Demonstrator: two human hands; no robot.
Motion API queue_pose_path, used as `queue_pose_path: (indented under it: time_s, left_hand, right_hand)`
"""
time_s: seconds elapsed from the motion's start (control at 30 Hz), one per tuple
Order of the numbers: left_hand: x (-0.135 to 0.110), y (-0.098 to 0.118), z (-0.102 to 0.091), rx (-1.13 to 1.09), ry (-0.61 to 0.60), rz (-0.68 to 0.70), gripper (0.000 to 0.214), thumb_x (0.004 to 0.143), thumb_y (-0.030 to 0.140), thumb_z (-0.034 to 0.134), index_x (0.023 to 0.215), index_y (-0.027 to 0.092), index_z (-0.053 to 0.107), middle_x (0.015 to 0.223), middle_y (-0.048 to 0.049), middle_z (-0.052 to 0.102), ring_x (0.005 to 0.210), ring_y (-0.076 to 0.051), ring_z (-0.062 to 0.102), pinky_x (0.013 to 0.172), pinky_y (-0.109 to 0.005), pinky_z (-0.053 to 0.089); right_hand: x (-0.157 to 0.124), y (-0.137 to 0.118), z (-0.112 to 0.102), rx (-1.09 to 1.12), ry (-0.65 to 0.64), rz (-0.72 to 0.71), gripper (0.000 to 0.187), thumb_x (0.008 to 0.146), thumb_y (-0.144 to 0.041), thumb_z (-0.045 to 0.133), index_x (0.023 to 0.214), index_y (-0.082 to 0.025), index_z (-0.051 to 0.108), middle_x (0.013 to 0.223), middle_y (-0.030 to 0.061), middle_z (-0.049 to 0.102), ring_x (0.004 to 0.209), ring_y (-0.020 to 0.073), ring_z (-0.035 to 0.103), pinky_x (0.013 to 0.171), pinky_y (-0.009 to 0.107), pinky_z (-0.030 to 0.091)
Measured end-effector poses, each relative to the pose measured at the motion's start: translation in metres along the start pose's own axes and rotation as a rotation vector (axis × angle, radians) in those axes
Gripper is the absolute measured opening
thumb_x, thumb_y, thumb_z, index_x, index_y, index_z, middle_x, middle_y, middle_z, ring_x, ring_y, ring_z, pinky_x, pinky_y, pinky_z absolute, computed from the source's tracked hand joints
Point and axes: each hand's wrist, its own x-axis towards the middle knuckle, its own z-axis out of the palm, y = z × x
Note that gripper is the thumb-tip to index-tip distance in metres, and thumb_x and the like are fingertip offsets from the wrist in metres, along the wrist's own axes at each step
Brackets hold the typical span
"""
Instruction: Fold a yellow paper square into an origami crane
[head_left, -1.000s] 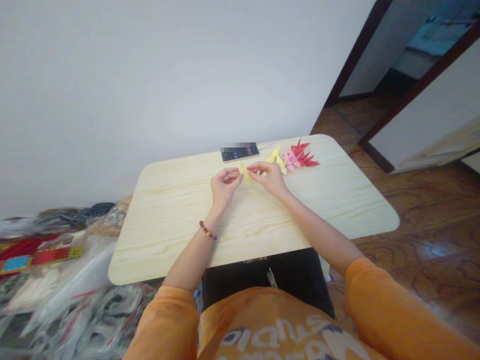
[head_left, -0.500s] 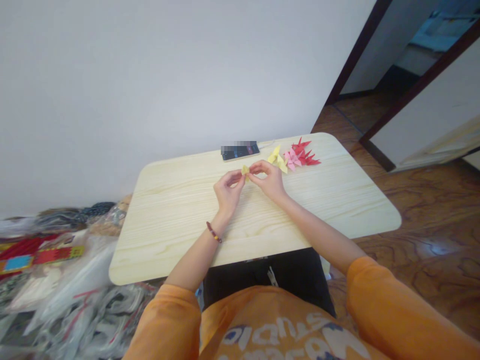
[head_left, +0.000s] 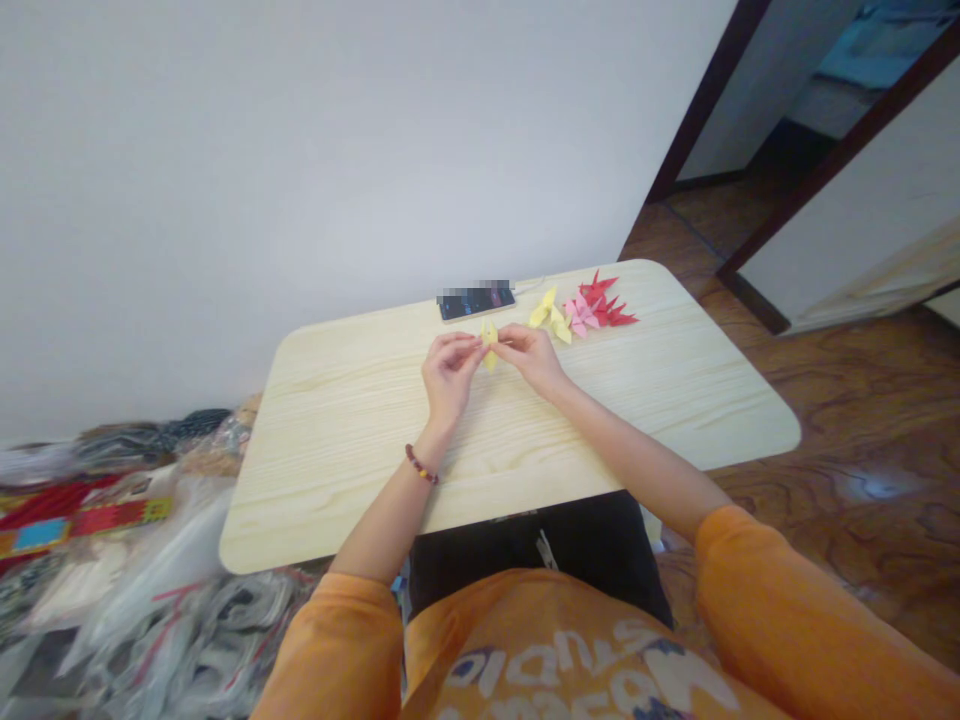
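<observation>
A small folded piece of yellow origami paper [head_left: 490,358] is pinched between both hands above the table's middle. My left hand [head_left: 450,366] has its thumb and fingertips closed on the paper's left side. From the right, my right hand [head_left: 531,355] grips the other side between thumb and fingers. The fingertips partly cover the paper, so its exact shape is hard to make out. To the right of my hands lie folded yellow origami cranes [head_left: 551,316], a pink origami crane [head_left: 582,314] and red origami cranes [head_left: 609,302], bunched close together.
A phone [head_left: 477,301] with a lit screen lies at the back edge of the pale wooden table [head_left: 337,430], a white cable beside it. The wall [head_left: 337,150] rises behind. Plastic-wrapped goods [head_left: 217,640] are piled on the left; wooden floor [head_left: 862,410] stretches right.
The yellow paper has been turned in my fingers, and more of its length now shows pointing down and up. Both hands keep hold of it, and the view has shifted slightly.
</observation>
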Motion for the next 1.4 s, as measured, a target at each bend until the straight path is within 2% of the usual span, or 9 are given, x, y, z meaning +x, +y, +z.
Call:
queue_pose_path:
  time_s: [0.1, 0.23, 0.43, 0.67, 0.87, 1.03, 1.13, 1.27, 1.4]
  left_hand:
    - [0.003, -0.002, 0.001, -0.084, 0.011, -0.101, 0.029, 0.062, 0.030, 0.078, 0.085, 0.018, 0.065, 0.094, -0.0042, 0.066, 0.076, -0.013, 0.065, 0.073, -0.027, 0.051]
    - [0.005, -0.005, 0.002, -0.141, -0.019, -0.233, 0.036, 0.059, 0.031, 0.080, 0.088, 0.017, 0.062, 0.082, -0.0037, 0.068, 0.074, -0.014, 0.065, 0.074, -0.028, 0.052]
    - [0.007, -0.008, 0.000, -0.124, -0.036, -0.251, 0.036, 0.058, 0.032, 0.080, 0.087, 0.016, 0.066, 0.073, -0.0027, 0.069, 0.068, -0.013, 0.064, 0.072, -0.027, 0.051]
    - [0.007, -0.006, -0.001, -0.180, -0.059, -0.322, 0.031, 0.055, 0.033, 0.081, 0.076, 0.015, 0.068, 0.076, -0.0043, 0.069, 0.069, -0.015, 0.065, 0.073, -0.032, 0.053]
    - [0.009, -0.003, -0.003, -0.145, -0.086, -0.388, 0.031, 0.052, 0.036, 0.083, 0.068, 0.014, 0.069, 0.069, -0.0033, 0.068, 0.060, -0.012, 0.060, 0.064, -0.027, 0.050]
    - [0.013, -0.003, -0.009, -0.185, -0.106, -0.480, 0.032, 0.050, 0.038, 0.084, 0.061, 0.013, 0.068, 0.063, -0.0023, 0.065, 0.056, -0.010, 0.057, 0.058, -0.023, 0.045]
    - [0.017, -0.003, -0.012, -0.265, -0.112, -0.558, 0.031, 0.048, 0.034, 0.085, 0.059, 0.013, 0.066, 0.063, -0.0021, 0.065, 0.059, -0.010, 0.057, 0.058, -0.021, 0.043]
    - [0.020, -0.005, -0.015, -0.326, -0.102, -0.647, 0.029, 0.047, 0.030, 0.086, 0.060, 0.013, 0.066, 0.063, -0.0018, 0.064, 0.058, -0.009, 0.056, 0.057, -0.021, 0.041]
    - [0.020, -0.007, -0.016, -0.303, -0.107, -0.658, 0.032, 0.044, 0.032, 0.087, 0.061, 0.012, 0.068, 0.065, -0.0035, 0.066, 0.059, -0.009, 0.057, 0.060, -0.022, 0.042]
  right_hand:
    - [0.001, 0.000, 0.000, 0.002, -0.013, 0.018, 0.025, 0.062, -0.042, 0.073, 0.069, -0.019, 0.067, 0.072, 0.0001, 0.067, 0.071, 0.0146, 0.061, 0.069, 0.028, 0.050]
    - [0.002, 0.000, 0.000, 0.015, -0.029, 0.030, 0.026, 0.061, -0.042, 0.074, 0.071, -0.018, 0.067, 0.074, 0.0004, 0.067, 0.071, 0.0147, 0.061, 0.069, 0.028, 0.050]
    - [0.003, 0.000, -0.001, 0.076, -0.026, 0.037, 0.032, 0.059, -0.042, 0.076, 0.078, -0.019, 0.065, 0.075, 0.0016, 0.068, 0.072, 0.0153, 0.064, 0.073, 0.030, 0.053]
    - [0.004, 0.001, -0.005, 0.064, 0.007, 0.090, 0.040, 0.051, -0.039, 0.081, 0.078, -0.019, 0.059, 0.070, -0.0004, 0.064, 0.067, 0.0136, 0.063, 0.069, 0.030, 0.054]
    - [0.000, -0.002, -0.004, 0.056, -0.096, 0.109, 0.045, 0.052, -0.035, 0.081, 0.084, -0.020, 0.052, 0.063, -0.0050, 0.062, 0.061, 0.0113, 0.062, 0.064, 0.026, 0.052]
    - [-0.001, -0.001, -0.004, 0.047, -0.175, 0.112, 0.040, 0.058, -0.034, 0.079, 0.084, -0.020, 0.052, 0.064, -0.0046, 0.063, 0.061, 0.0112, 0.062, 0.063, 0.025, 0.051]
    - [0.000, 0.000, -0.006, 0.008, -0.208, 0.036, 0.029, 0.068, -0.035, 0.072, 0.088, -0.019, 0.058, 0.070, -0.0019, 0.065, 0.065, 0.0118, 0.062, 0.064, 0.026, 0.052]
    - [0.000, -0.001, -0.008, -0.216, -0.203, -0.185, 0.015, 0.074, -0.031, 0.068, 0.082, -0.018, 0.067, 0.080, 0.0031, 0.066, 0.074, 0.0136, 0.062, 0.068, 0.027, 0.051]
    - [-0.001, -0.003, -0.011, -0.405, -0.234, -0.397, 0.010, 0.078, -0.024, 0.064, 0.080, -0.018, 0.071, 0.079, 0.0038, 0.065, 0.066, 0.0119, 0.059, 0.064, 0.026, 0.048]
